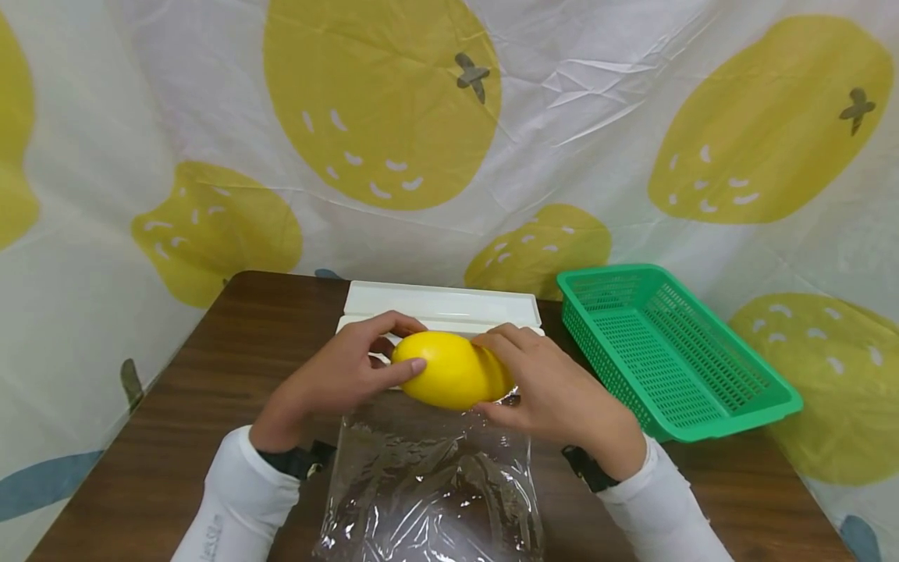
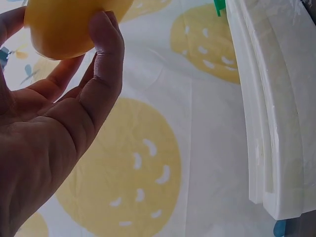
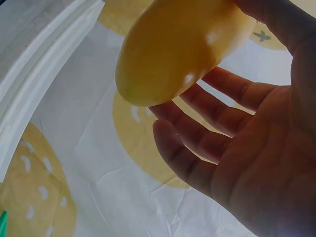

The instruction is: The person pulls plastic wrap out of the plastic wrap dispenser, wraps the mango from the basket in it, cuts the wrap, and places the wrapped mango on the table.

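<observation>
A smooth yellow oval fruit [image 1: 449,370] is held between both hands above the table, close to a white box [image 1: 442,300]. The left hand [image 1: 344,367] grips its left end, thumb in front and fingers behind; the left wrist view shows that hand [image 2: 59,108] around the fruit [image 2: 69,24]. On the other end, the right hand [image 1: 555,382] has its thumb below and fingers over the top. In the right wrist view the fruit [image 3: 173,49] rests against the curved fingers of this hand [image 3: 256,133]. Clear plastic film [image 1: 435,484] lies on the table below the hands.
A green perforated basket [image 1: 730,429] stands at the right of the brown table [image 1: 175,437]. The white box has its lid raised behind it. A lemon-print cloth [image 1: 576,140] hangs behind the table.
</observation>
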A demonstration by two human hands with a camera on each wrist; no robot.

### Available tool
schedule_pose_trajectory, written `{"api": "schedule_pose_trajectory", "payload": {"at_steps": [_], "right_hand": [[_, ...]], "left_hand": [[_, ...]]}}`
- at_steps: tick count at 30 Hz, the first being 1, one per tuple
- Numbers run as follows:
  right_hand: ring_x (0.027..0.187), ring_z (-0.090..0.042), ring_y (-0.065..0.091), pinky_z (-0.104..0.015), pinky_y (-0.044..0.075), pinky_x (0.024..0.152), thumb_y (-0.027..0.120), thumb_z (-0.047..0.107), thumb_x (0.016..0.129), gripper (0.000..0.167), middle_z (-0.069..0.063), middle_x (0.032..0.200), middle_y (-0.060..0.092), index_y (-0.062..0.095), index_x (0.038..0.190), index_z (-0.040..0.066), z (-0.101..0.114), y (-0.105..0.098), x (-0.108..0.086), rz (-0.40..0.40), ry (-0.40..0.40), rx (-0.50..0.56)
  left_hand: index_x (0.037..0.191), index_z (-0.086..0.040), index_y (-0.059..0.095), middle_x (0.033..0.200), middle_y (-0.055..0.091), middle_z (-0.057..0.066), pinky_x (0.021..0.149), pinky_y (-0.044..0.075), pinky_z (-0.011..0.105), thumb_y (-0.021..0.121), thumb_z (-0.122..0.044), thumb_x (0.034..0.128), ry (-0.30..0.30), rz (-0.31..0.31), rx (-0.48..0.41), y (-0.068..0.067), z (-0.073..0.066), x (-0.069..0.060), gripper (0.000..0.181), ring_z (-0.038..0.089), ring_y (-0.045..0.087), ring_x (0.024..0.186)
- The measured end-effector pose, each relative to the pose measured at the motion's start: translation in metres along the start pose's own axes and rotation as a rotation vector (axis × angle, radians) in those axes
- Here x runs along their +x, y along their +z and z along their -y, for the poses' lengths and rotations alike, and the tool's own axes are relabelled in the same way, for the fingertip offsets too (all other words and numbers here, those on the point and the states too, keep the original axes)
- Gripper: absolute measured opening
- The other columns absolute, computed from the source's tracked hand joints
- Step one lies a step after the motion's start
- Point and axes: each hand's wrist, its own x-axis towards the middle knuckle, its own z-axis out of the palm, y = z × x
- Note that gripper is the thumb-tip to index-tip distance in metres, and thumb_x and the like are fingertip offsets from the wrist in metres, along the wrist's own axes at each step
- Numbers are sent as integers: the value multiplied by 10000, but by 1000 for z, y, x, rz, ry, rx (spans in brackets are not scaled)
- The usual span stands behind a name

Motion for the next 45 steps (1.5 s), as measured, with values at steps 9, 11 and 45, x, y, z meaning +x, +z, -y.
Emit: {"api": "schedule_pose_trajectory", "payload": {"at_steps": [9,11,45], "right_hand": [[987,-190,602,-373,521,898,831,394,770,656,-10,1203,625,580,1315,129,-1,5,-3,14,-3,-22],[990,-188,604,-373,519,908,831,399,769,650,-9,1188,627,584,1306,128,-2,8,-4,21,-5,-23],[998,-189,611,-385,523,899,827,467,750,676,-17,1172,624,589,1300,154,-3,66,-11,142,8,-12]], "left_hand": [[1328,-88,570,1265,613,83,788,587,308,676,-236,967,-7,95,65,0,1,-1,404,182,662,943],[1328,-85,572,1271,610,83,793,584,314,684,-247,962,-15,104,96,0,1,-2,415,185,654,952],[1178,-132,710,1072,698,-16,794,540,271,776,-315,886,-176,390,288,12,23,4,351,126,630,874]]}}
